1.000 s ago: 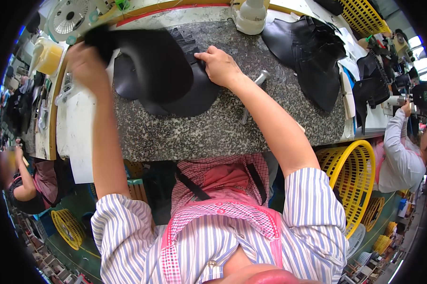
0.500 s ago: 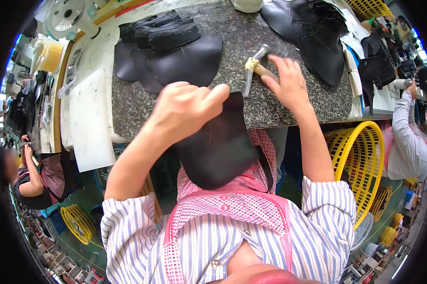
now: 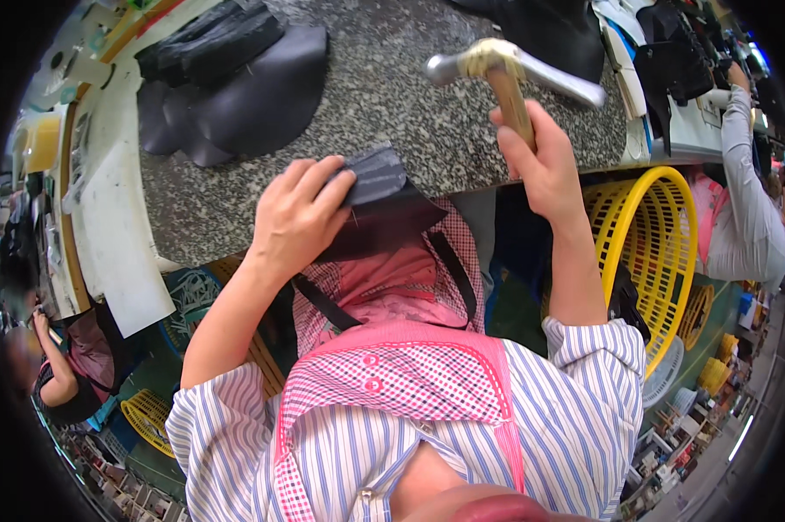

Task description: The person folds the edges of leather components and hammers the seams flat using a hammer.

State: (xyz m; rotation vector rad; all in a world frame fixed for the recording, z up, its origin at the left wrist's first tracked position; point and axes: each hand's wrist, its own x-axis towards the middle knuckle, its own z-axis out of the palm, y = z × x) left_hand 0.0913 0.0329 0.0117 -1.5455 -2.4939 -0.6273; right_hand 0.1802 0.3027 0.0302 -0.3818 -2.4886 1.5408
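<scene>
One black sheet (image 3: 394, 219) lay across the near edge of the worktop (image 3: 384, 96), its greyish flap (image 3: 382, 171) turned over, with the left hand (image 3: 301, 204) gripping it between bent fingers. The right hand (image 3: 544, 170) had its fingers wrapped round a hammer (image 3: 510, 96), clear of the sheet. Folding seemed done and hammering left, with black pieces (image 3: 262, 100) waiting far left.

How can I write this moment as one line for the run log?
left hand: on black piece, slab's front edge | right hand: gripping hammer by wooden handle | slab, left side: other black pieces
</scene>
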